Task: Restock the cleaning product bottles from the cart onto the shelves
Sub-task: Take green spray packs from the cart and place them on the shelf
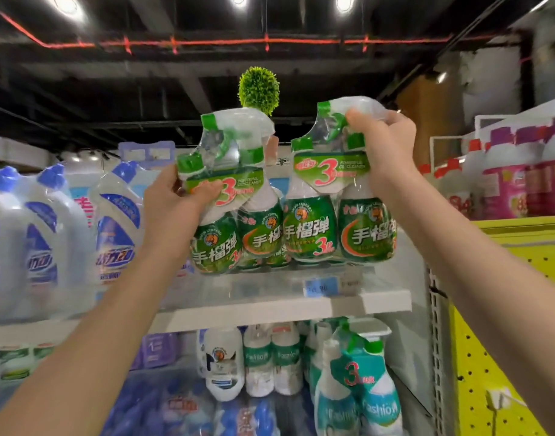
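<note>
White shelf board [270,302] at chest height, under a dark ceiling, has two shrink-wrapped packs of green trigger-spray cleaner bottles upright over its front part, side by side. The left hand [175,202] curls its fingers round the neck of the left green pack [226,240]. The right hand [386,143] clamps on the trigger top of the right green pack [336,231] – whether their bases rest on the board cannot be told. Blue-capped white bottles [43,231] crowd the left, a round green plant ball [259,89] sits behind, and pink bottles [505,190] stand above a yellow pegboard panel [490,341] on the right
</note>
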